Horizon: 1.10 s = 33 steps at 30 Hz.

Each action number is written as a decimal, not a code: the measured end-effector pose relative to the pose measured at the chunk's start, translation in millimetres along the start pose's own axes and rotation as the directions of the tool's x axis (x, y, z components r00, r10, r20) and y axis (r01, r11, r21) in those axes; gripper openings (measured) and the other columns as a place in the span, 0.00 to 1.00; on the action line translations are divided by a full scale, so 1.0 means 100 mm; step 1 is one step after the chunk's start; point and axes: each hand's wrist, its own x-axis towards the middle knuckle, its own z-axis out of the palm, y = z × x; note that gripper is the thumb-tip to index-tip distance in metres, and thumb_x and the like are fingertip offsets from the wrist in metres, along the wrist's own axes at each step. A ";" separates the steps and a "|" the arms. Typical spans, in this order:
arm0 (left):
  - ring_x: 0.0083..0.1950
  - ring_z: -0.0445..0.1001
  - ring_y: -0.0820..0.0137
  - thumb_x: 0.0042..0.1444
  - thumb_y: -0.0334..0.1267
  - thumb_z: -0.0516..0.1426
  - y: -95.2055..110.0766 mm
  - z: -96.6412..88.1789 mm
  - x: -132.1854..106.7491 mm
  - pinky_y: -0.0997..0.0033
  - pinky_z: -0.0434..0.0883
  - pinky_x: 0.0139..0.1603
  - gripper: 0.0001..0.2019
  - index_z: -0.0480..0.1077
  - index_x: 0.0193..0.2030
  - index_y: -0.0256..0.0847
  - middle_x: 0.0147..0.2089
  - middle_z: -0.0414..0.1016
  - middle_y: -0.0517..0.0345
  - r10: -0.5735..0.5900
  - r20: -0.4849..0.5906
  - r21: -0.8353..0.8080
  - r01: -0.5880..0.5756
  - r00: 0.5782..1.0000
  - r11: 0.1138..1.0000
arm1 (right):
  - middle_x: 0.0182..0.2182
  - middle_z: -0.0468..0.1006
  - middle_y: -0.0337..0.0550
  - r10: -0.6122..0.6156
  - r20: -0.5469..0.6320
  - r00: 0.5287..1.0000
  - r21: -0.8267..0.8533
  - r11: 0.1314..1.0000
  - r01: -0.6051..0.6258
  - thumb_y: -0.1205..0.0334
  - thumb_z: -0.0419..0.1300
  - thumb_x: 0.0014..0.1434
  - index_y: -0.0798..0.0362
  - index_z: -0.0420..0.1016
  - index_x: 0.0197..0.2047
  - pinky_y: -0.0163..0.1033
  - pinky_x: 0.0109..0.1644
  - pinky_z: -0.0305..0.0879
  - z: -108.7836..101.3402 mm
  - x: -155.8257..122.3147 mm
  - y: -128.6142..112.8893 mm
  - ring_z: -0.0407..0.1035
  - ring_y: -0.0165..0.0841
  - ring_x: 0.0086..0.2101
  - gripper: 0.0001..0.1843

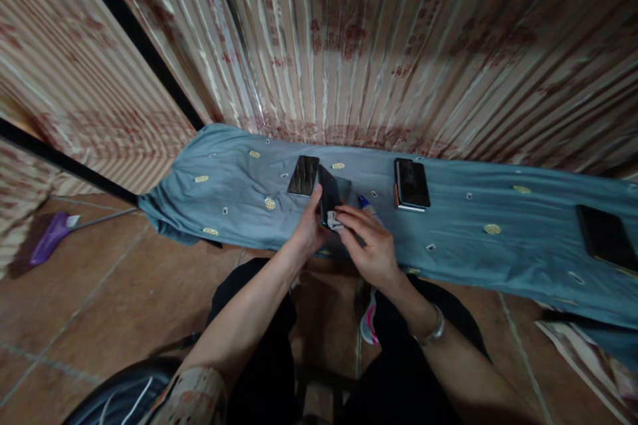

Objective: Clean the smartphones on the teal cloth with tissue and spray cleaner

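Note:
My left hand (310, 229) is closed round a dark smartphone (328, 192), which is held tilted above the cloth-covered bench. Against the phone's lower edge, my right hand (366, 239) pinches a small crumpled pale cloth (335, 220). Just left of the held phone lies another dark phone (304, 175), flat and reflecting stripes. Behind my right fingers shows a blue-capped item (363, 201), partly hidden. A glossy dark flat thing, partly covered by the held phone, rests behind it.
To the right, a small stack of phones (412, 183) sits on the blue-green cloth (453, 239). A dark case-like object (607, 236) lies at the far right. Striped curtains (343, 46) hang behind the bench. A purple broom (52, 239) rests on the tiled floor at left.

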 end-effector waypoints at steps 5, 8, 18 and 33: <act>0.47 0.86 0.59 0.75 0.55 0.49 -0.03 0.08 -0.08 0.62 0.82 0.50 0.27 0.81 0.56 0.37 0.37 0.85 0.50 -0.045 -0.006 -0.034 0.044 0.999 0.998 | 0.58 0.86 0.50 -0.091 0.030 0.995 -0.096 0.991 0.093 0.64 0.56 0.74 0.47 0.84 0.58 0.52 0.64 0.78 0.08 -0.03 0.00 0.81 0.43 0.56 0.17; 0.48 0.86 0.61 0.77 0.48 0.48 -0.07 0.08 -0.09 0.64 0.81 0.52 0.23 0.81 0.56 0.39 0.39 0.86 0.51 -0.013 0.020 -0.033 0.014 1.000 0.999 | 0.59 0.85 0.50 -0.088 0.011 0.996 -0.124 0.988 0.088 0.63 0.56 0.74 0.47 0.84 0.56 0.52 0.65 0.77 0.07 0.00 0.11 0.81 0.43 0.56 0.17; 0.46 0.85 0.63 0.60 0.52 0.69 -0.45 -0.12 0.05 0.66 0.77 0.55 0.21 0.84 0.48 0.34 0.40 0.87 0.50 0.018 0.114 0.114 -0.032 0.993 0.993 | 0.59 0.84 0.49 0.006 -0.086 0.996 -0.192 0.981 -0.023 0.57 0.56 0.76 0.45 0.84 0.55 0.57 0.66 0.74 -0.12 0.21 0.54 0.79 0.45 0.56 0.15; 0.56 0.85 0.59 0.58 0.46 0.71 -0.39 -0.12 0.03 0.64 0.75 0.63 0.15 0.85 0.43 0.36 0.43 0.88 0.50 0.036 0.109 0.111 -0.049 0.993 0.993 | 0.62 0.82 0.49 0.008 -0.026 1.000 -0.236 0.972 -0.014 0.62 0.51 0.75 0.45 0.82 0.61 0.57 0.68 0.74 -0.01 0.15 0.48 0.78 0.44 0.59 0.21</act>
